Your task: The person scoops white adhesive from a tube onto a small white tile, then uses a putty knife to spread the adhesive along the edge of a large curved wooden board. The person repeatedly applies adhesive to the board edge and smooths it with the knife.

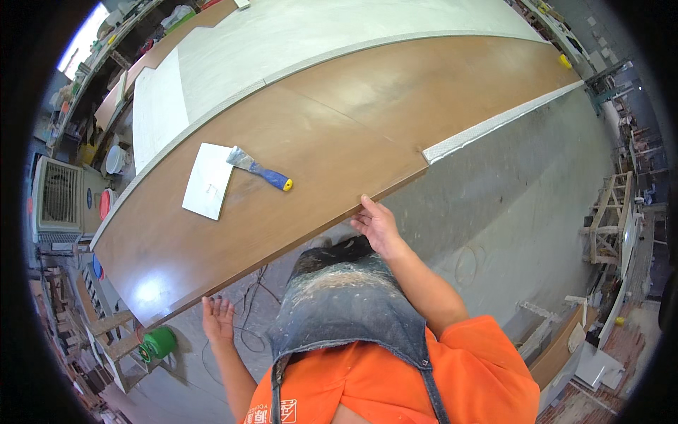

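Note:
A long brown panel (332, 152) with a curved far edge stretches across in front of me. My right hand (379, 225) is at its near edge, with a fingertip against the edge and the other fingers loosely bent and apart. Farther left, my left hand (219, 319) has its palm turned up and fingers spread, the tips close to the same edge; whether they touch it I cannot tell. On the panel lies a white rectangular plate (207, 181). A putty knife (261, 169) with a blue, yellow-tipped handle rests with its blade on the plate's corner.
Pale panels (282, 42) lie beyond the brown one. An air cooler (62, 198) and a white bucket (116, 160) stand at left, and a green container (157, 343) at lower left. A cable (247, 311) trails on the floor. Wooden frames (609, 219) stand at right.

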### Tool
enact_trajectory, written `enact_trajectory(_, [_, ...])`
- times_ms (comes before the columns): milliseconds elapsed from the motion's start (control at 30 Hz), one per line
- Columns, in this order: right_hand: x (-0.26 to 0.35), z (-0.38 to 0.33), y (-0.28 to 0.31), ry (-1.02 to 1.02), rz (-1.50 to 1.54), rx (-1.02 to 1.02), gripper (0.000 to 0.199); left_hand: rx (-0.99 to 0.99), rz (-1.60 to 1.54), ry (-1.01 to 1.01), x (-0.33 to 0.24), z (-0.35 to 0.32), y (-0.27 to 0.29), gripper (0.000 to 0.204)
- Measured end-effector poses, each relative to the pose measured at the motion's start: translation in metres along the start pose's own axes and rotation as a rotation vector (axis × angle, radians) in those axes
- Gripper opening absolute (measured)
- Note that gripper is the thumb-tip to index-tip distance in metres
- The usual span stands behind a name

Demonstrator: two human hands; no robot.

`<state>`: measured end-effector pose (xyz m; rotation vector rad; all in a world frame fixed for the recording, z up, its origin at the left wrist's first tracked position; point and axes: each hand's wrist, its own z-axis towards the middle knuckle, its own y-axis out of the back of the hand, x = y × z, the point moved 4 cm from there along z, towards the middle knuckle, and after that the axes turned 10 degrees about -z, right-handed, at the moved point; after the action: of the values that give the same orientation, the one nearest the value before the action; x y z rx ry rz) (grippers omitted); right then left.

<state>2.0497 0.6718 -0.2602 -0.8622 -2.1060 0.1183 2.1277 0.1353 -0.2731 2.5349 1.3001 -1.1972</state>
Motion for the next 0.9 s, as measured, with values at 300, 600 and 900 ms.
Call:
enact_trajectory(300, [0.009, 0.002, 0.001, 0.007, -0.055, -0.03, 0.033, -0.028, -0.258, 0.082, -0.019, 0.042, 0.009, 0.07])
enact_trajectory(600, [0.01, 0.011, 0.01, -0.012, -0.074, -0.049, 0.037, 0.052, -0.302, 0.034, -0.008, 0.05, 0.016, 0.053])
enact_trajectory(900, [0.002, -0.011, 0.038, -0.081, -0.046, 0.067, 0.043, 0.056, -0.255, 0.0, -0.011, 0.014, -0.02, 0.05])
